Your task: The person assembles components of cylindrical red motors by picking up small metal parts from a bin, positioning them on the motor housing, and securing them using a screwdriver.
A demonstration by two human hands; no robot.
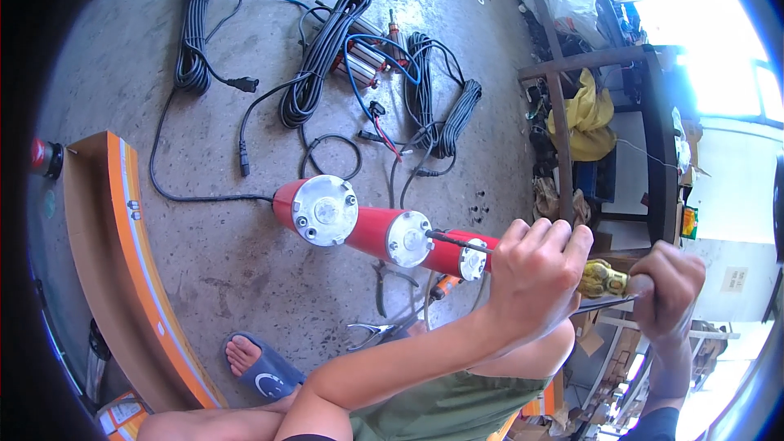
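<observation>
My left hand (pixel 539 273) is closed around the shaft of a long screwdriver, and its yellow handle (pixel 603 279) sticks out past my knuckles. My right hand (pixel 668 287) grips the handle's far end. The dark shaft (pixel 459 241) reaches left, its tip at the rim of the middle red cylinder's silver end face (pixel 408 238). Left of that one is another red cylinder (pixel 325 211), with bolts in its round metal face and a black cable leaving it. A third red cylinder (pixel 472 261) is partly behind the shaft and my left hand. A thin dark rod (pixel 604 304) shows beneath the handle.
Coiled black cables (pixel 327 57) and several silver cylinders (pixel 359 61) lie on the concrete floor (pixel 204 269). Pliers (pixel 371 333) and an orange-handled tool (pixel 445 286) are near my legs. An open orange carton (pixel 122 237) stands left; a cluttered metal rack (pixel 563 90) stands right.
</observation>
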